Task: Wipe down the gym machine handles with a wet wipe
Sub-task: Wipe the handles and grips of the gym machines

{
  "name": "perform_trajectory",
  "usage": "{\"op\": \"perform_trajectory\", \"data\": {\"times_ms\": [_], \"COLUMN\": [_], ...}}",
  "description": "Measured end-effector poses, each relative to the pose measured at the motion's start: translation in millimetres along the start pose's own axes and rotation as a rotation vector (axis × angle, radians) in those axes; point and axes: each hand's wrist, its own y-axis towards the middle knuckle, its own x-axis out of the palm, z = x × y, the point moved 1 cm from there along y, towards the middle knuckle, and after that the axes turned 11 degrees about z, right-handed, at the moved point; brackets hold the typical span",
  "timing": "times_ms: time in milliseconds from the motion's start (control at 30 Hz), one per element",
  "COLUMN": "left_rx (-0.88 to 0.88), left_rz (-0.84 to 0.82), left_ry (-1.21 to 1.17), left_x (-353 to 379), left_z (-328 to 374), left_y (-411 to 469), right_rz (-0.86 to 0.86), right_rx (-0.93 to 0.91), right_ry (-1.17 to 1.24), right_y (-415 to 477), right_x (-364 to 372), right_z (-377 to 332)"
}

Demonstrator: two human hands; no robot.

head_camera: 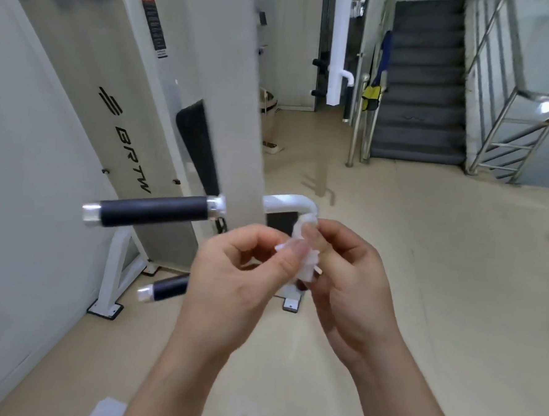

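A crumpled white wet wipe (305, 258) is held between both hands in front of me. My left hand (246, 277) pinches its left side with thumb and fingers. My right hand (349, 276) grips its right side with curled fingers. Just beyond and left of the hands, a black padded handle (154, 211) with chrome end caps sticks out horizontally from the white gym machine (176, 105). A second, lower black handle (167, 288) shows below it, partly hidden by my left hand. A white bent tube (291, 204) of the machine sits right behind the wipe.
The machine's white base feet (106, 307) stand on the beige floor by the left wall. A bin (267, 117) stands behind the machine. A grey staircase (425, 88) with a metal railing (502, 135) rises at the back right. Another white machine post (339, 51) stands at the back.
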Motion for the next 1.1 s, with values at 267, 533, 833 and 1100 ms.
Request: {"op": "perform_trajectory", "data": {"times_ms": [267, 533, 833, 1100], "left_rx": [-0.254, -0.443, -0.003, 0.055], "left_rz": [0.027, 0.172, 0.030, 0.003], "left_ry": [-0.130, -0.205, 0.103, 0.341], "left_x": [181.8, 290.1, 401.0, 509.6], "left_z": [-29.4, -64.3, -124.4, -170.4], "left_y": [-31.2, -2.9, 94.0, 230.8], "right_rz": [0.071, 0.223, 0.333, 0.280], "right_rx": [0.140, 0.172, 0.109, 0.088], "right_ry": [-0.068, -0.056, -0.292, -0.459], "right_y": [34.2, 99.2, 236.8, 407.0], "right_x": [-172.9, -267.6, -346.1, -378.2], "right_z": [-77.2, -115.1, -132.8, -162.3]}}
